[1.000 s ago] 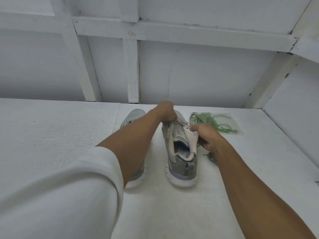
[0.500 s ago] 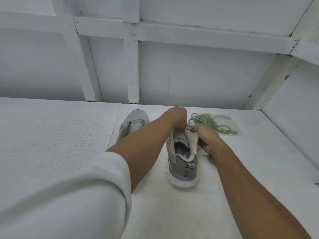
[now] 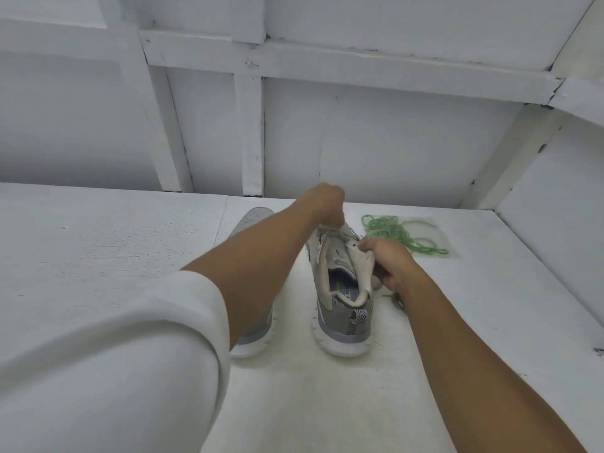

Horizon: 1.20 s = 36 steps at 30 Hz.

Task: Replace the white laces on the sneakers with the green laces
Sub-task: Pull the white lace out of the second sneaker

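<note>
The sneaker (image 3: 340, 308) being worked on stands at the centre of the frame, heel toward the camera. The right hand (image 3: 389, 266) grips its tongue with curled fingers. The left hand (image 3: 327, 204), just above, is closed in a fist on the white lace (image 3: 335, 227). It seems best to hold the shoe firmly and pull the lace out one eyelet at a time. The green laces (image 3: 392, 230) lie right of centre.

The place is presenting as a bare, white-painted work booth: wall panels (image 3: 392, 142) framed by battens (image 3: 251, 135) are filling the upper frame, and a white tabletop (image 3: 98, 240) is spanning the lower frame.
</note>
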### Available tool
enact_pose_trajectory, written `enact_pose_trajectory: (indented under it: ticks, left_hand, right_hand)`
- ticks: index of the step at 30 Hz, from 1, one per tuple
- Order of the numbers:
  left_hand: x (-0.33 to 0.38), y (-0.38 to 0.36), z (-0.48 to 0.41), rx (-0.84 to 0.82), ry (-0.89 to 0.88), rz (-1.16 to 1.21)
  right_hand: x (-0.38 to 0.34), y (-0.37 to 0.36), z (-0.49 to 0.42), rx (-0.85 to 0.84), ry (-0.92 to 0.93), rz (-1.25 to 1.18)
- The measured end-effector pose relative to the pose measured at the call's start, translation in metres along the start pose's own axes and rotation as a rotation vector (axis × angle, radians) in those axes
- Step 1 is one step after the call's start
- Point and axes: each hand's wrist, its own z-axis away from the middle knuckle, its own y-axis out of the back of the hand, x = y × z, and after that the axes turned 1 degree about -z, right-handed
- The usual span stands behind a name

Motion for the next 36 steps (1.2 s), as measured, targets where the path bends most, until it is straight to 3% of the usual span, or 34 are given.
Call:
enact_pose_trajectory:
  ticks: [2,6,15,20,25,31,36]
  left_hand:
    - [0.014,-0.013,0.003,-0.072,-0.064,-0.096]
    - [0.017,-0.021,0.005,-0.03,-0.064,-0.124]
    - [-0.034,0.048,0.003,0.33,0.19,-0.081]
    - [-0.021,0.023,0.002,0.139,0.07,0.049]
    - [0.009,-0.016,0.0,-0.101,-0.083,-0.027]
    - [0.005,-0.017,-0.001,-0.063,-0.076,-0.048]
    - [-0.024,0.006,0.0,0.124,0.029,-0.011]
  right_hand:
    - [0.001,0.001,-0.001,-0.003,0.002,-0.002]
    - [0.001,0.0,-0.001,-0.003,0.001,0.004]
    - [0.0,0.001,0.0,0.02,0.0,0.009]
    - [-0.001,0.0,0.002,0.025,0.001,0.002]
    - [-0.002,-0.001,0.005,0.029,-0.006,0.007]
    - [-0.003,-0.001,0.007,0.031,-0.009,0.001]
    - [-0.004,-0.002,0.009,0.027,-0.026,-0.027]
